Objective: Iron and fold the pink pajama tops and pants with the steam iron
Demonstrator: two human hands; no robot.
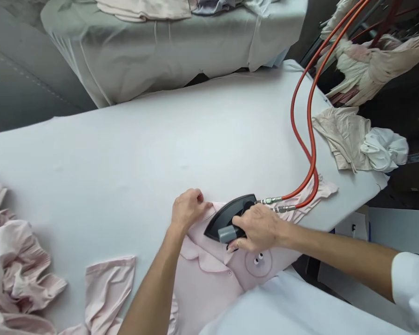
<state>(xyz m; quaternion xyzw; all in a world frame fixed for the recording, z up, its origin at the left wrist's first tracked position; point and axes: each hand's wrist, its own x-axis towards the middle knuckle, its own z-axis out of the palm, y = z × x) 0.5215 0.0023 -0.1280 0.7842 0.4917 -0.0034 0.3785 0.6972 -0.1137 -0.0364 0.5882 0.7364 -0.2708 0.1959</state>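
A pink collared shirt [204,298] with a button and a round cartoon-eyed print lies on the white covered table in front of me. My right hand [260,227] is wrapped around the handle of a black steam iron [226,216], whose sole rests on the shirt's upper part. Two hoses run from the iron's back end. Close to the iron's tip, on its left, my left hand [190,209] pinches the shirt's far edge. The shirt's near part disappears under white cloth at my front.
Orange hoses [310,116] rise from the iron to the upper right. Crumpled pink garments [17,265] lie at left, and a pink cloth piece [108,284] beside them. Beige and white cloths [349,135] sit on the ironing table's [181,135] right end. Another covered table [202,46] stands behind.
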